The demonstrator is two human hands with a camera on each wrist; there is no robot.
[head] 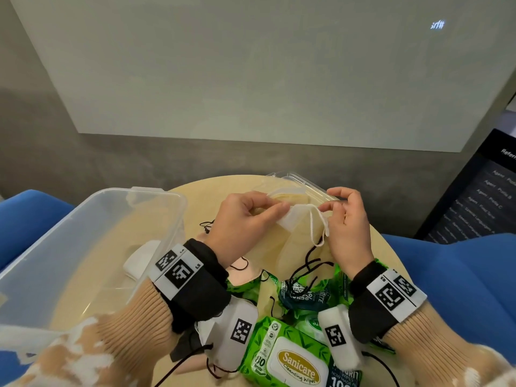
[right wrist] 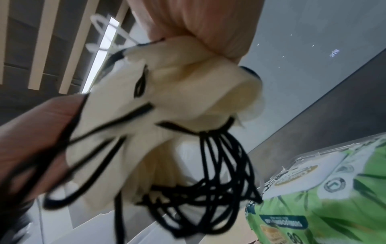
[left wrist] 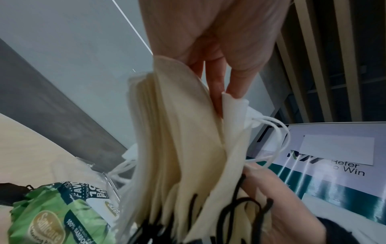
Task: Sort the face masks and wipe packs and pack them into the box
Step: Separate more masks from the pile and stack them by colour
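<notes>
Here the left hand (head: 245,219) pinches one end of a stack of cream face masks (head: 282,238) between thumb and fingers, and the right hand (head: 346,222), just across from it, has its fingertips closed on the stack's other end, where white ear loops (head: 321,230) dangle. The stack hangs between the two hands above the round table (head: 195,219). The clear plastic box (head: 92,247) stands to the outside of the left hand, and the green wipe packs (head: 290,356) lie below both wrists, toward the person.

By the look of them, the masks are light, soft and floppy. In the left wrist view the layers fan apart, so a grip on one edge alone would probably let them slide and splay. Taking the whole thickness near the middle fold, or squeezing both ends together, should keep them squared. The black ear loops (right wrist: 225,165) hang in a tangle under the stack and seem likely to snag on each other or on the packs. The wipe packs look heavier, squashy and slick in their film, best grasped across the width.

How many masks are in the stack cannot be told. The right wrist view is blurred, and the right fingers are mostly hidden behind the masks. A clear lid (head: 304,182) beyond the hands is partly covered. Inside the box something white near the left wrist is hard to make out.
</notes>
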